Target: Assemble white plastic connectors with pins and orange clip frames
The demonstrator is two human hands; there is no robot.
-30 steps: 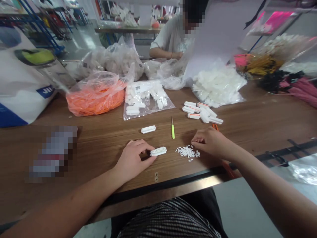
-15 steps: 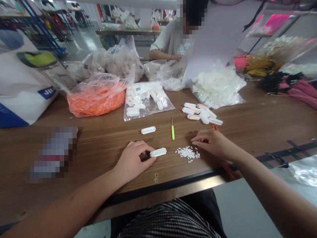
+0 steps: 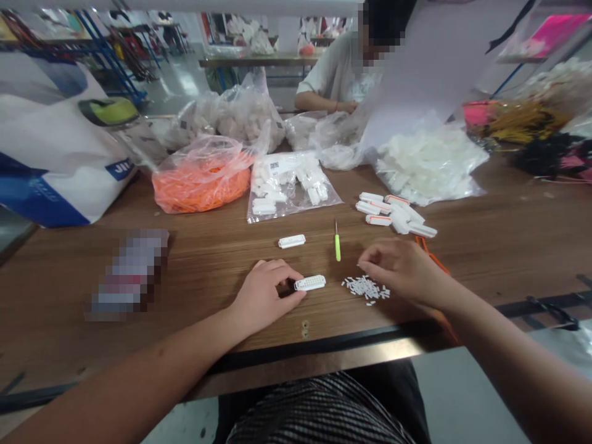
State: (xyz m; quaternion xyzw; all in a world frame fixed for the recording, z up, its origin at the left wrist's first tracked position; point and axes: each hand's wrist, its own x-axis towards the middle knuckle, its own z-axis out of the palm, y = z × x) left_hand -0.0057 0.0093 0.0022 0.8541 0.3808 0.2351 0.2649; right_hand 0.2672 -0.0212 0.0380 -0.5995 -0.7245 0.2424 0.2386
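Note:
My left hand (image 3: 266,296) rests on the wooden table (image 3: 208,265) and pinches the left end of a small white multi-hole connector block (image 3: 310,283). My right hand (image 3: 402,268) hovers with curled, pinched fingers just above and right of a little heap of tiny white pins (image 3: 366,288); whether a pin is between the fingertips I cannot make out. A green-handled pick tool (image 3: 337,245) lies between the hands, farther back. A second white connector (image 3: 291,241) lies left of the tool.
Behind are a bag of orange parts (image 3: 203,182), a clear bag of white connectors (image 3: 291,185), a group of orange-trimmed white pieces (image 3: 393,213), more bags of white parts (image 3: 428,160), and a large white-blue bag (image 3: 60,154). A person sits across the table (image 3: 342,74).
My right hand has lifted slightly off the pin heap with fingers pinched. The view has shifted a little, so everything sits farther right. The left hand keeps its hold.

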